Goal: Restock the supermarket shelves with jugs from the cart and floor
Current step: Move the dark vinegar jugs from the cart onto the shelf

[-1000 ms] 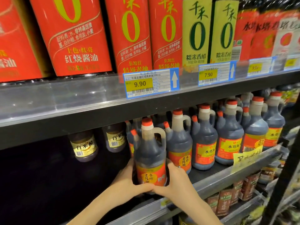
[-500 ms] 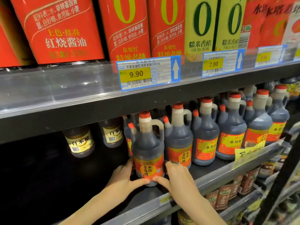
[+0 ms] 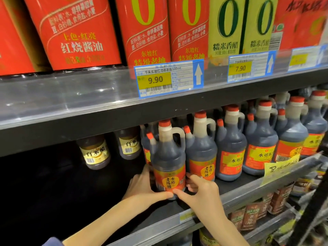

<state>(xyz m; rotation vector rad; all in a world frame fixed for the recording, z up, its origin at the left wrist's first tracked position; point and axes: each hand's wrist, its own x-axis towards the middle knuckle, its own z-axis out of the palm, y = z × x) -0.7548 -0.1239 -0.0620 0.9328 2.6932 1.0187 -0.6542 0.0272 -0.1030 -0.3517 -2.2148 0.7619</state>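
A supermarket aisle fills the view, with a dark metal shelf [image 3: 252, 189] running across the middle and a clear plastic rail above it carrying a yellow price tag [image 3: 168, 79] marked 9.90. On the top shelf stand tall red bottles [image 3: 78, 32] and, further right, two green ones [image 3: 243, 23]. Below, a row of dark vinegar jugs [image 3: 230, 148] with red caps and red-and-yellow labels stands upright side by side. At the left end of that row, one jug [image 3: 168, 157] sits upright near the front edge of the shelf, touching its neighbour on the right. The left hand [image 3: 142, 185] is wrapped around its lower left side, thumb across the bottom of the label. The right hand [image 3: 200, 190] clasps the lower right side, its thumb meeting the left thumb in front; the fingers seem to reach between the two jugs, though that part is hard to see. Further back in the dark gap to the left stand two smaller bottles [image 3: 95, 153] with pale yellow labels.
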